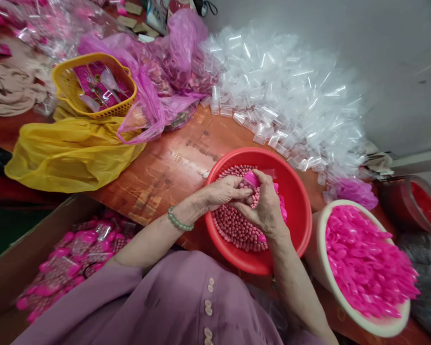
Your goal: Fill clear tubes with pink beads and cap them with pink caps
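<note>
Over the red basin [303, 230], my two hands meet around a small container with a pink cap [251, 179]. My left hand [224, 192] is closed around its lower part, which the fingers mostly hide. The thumb and fingers of my right hand [267, 206] press against the pink cap. Pale pink beads [237, 230] fill the left side of the basin below. More bright pink plastic pieces [282, 206] lie beside the beads, partly behind my right hand.
Clear plastic containers [283, 96] are heaped against the wall. A white bucket [330, 268] of bright pink plastic pieces [366, 263] stands at right. A box [7, 292] of filled containers [89, 244] sits lower left. A yellow basket [68, 64] and yellow bag [75, 153] are at left.
</note>
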`<control>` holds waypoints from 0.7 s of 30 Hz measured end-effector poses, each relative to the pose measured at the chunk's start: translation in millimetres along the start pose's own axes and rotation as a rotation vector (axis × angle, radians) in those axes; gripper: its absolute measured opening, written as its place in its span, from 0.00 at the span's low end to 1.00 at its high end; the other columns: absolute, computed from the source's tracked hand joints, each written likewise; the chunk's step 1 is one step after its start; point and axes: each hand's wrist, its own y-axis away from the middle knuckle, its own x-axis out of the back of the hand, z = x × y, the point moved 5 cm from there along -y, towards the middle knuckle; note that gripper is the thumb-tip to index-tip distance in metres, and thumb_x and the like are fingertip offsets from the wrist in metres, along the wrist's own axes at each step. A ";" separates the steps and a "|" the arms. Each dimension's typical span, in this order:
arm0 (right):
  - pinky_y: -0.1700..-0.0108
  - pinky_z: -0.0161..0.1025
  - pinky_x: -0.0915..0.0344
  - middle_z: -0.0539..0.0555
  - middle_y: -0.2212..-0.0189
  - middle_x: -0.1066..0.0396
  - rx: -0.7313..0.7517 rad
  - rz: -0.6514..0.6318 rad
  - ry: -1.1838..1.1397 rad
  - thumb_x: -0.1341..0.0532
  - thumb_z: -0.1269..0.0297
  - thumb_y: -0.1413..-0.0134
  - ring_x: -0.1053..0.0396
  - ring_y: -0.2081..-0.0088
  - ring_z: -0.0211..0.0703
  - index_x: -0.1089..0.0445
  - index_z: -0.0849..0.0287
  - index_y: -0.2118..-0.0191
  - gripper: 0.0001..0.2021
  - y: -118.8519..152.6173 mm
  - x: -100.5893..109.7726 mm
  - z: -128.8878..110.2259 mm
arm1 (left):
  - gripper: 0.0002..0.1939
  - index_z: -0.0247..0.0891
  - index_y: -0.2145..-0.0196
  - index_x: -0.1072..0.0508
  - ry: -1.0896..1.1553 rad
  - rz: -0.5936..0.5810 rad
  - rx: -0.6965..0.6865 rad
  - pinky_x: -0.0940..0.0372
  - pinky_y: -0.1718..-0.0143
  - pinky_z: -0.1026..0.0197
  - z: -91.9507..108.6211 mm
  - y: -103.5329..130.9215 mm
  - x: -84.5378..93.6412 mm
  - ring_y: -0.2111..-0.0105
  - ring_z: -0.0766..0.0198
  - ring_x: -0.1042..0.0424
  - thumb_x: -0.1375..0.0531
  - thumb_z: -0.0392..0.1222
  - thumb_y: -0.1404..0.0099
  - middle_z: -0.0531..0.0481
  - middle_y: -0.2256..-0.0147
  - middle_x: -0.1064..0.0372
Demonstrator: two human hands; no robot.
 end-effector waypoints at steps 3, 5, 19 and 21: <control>0.54 0.55 0.28 0.65 0.53 0.30 0.039 0.002 0.135 0.35 0.59 0.49 0.29 0.53 0.58 0.46 0.61 0.37 0.36 -2.0 -3.8 -2.2 | 0.20 0.30 0.73 0.27 0.050 -0.011 0.007 0.38 0.67 0.67 0.0 -0.1 0.3 0.73 0.71 0.30 0.27 0.51 0.50 0.51 0.74 0.29; 0.57 0.54 0.28 0.65 0.55 0.29 0.084 0.026 0.207 0.37 0.58 0.49 0.28 0.56 0.58 0.45 0.63 0.38 0.34 -3.1 -4.7 -3.4 | 0.21 0.30 0.73 0.26 0.062 -0.019 0.017 0.37 0.67 0.66 -0.8 0.0 0.7 0.73 0.71 0.30 0.26 0.51 0.51 0.51 0.74 0.29; 0.54 0.55 0.28 0.63 0.54 0.27 0.085 0.034 0.140 0.34 0.50 0.49 0.26 0.56 0.58 0.44 0.57 0.39 0.35 0.1 -6.2 1.9 | 0.14 0.30 0.69 0.24 0.146 0.054 0.030 0.35 0.64 0.64 -4.7 -0.5 8.2 0.71 0.69 0.29 0.31 0.46 0.41 0.48 0.72 0.26; 0.50 0.56 0.28 0.64 0.50 0.28 0.037 -0.010 0.071 0.33 0.50 0.49 0.27 0.51 0.60 0.46 0.56 0.37 0.38 0.3 -7.7 3.7 | 0.13 0.30 0.68 0.23 0.190 0.111 0.033 0.33 0.62 0.62 -4.8 -2.0 10.6 0.70 0.67 0.28 0.36 0.45 0.35 0.46 0.71 0.25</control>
